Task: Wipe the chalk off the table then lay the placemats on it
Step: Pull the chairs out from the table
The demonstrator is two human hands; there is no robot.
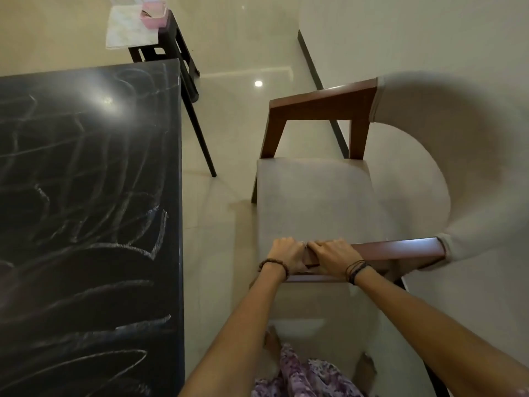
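Note:
A black table (pixel 86 196) fills the left of the head view, its top covered in white chalk scribbles. To its right stands a wooden armchair (pixel 315 202) with a beige cushion and curved back. My left hand (pixel 286 255) and my right hand (pixel 333 255) grip the front end of its near armrest (pixel 400 249) side by side, fingers curled over the wood. Pale placemats (pixel 130 30) lie on a dark stool at the top, partly under a pink box.
The dark stool (pixel 171 44) stands beyond the table's far corner, with a pink box (pixel 154 10) on it. A pale glossy floor (pixel 229 124) runs between table and chair. A wall with a dark skirting (pixel 312 61) lies right of the chair.

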